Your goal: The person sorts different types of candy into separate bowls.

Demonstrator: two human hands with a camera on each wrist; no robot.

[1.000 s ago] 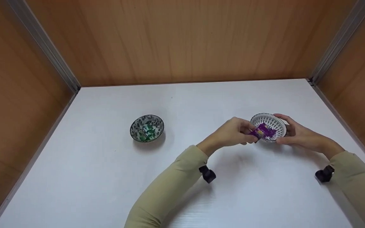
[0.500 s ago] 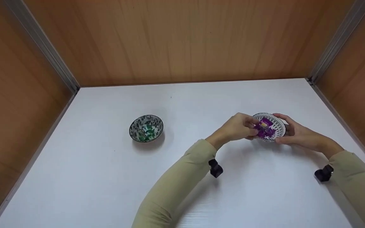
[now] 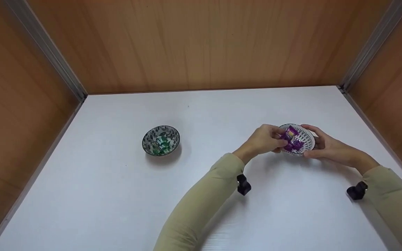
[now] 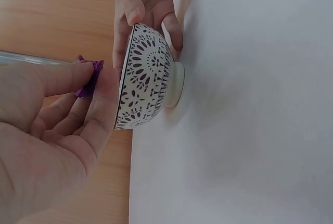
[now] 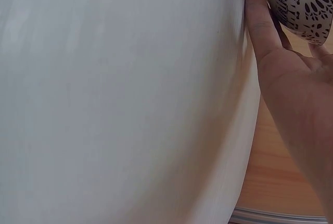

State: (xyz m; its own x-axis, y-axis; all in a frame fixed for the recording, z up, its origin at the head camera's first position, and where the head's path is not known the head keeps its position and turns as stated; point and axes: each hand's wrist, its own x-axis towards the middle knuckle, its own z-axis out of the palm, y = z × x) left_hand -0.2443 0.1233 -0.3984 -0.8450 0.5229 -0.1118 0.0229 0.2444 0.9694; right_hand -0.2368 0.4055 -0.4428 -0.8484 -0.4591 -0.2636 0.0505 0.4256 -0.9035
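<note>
My left hand [image 3: 265,139] is over the near-left rim of a white bowl [image 3: 309,138] with dark patterning. In the left wrist view its thumb and forefinger pinch a purple-wrapped candy [image 4: 89,84] beside the rim. More purple-wrapped candies [image 3: 295,143] lie inside the bowl, partly hidden by the fingers. From the right, my right hand [image 3: 333,148] holds the bowl's side, thumb at the near rim and fingers toward the far side. The right wrist view catches this hand [image 5: 296,73] beside the bowl's patterned outer wall [image 5: 307,5].
Farther left on the white table [image 3: 99,174] stands a second patterned bowl [image 3: 152,136] with green-wrapped candies [image 3: 162,143] in it. Wooden panels [image 3: 201,45] enclose the back and both sides, with metal strips at the corners.
My left hand has moved right and slightly up, carrying a purple-wrapped candy from outside the near-left rim to over the white bowl. The right hand keeps its hold on the bowl.
</note>
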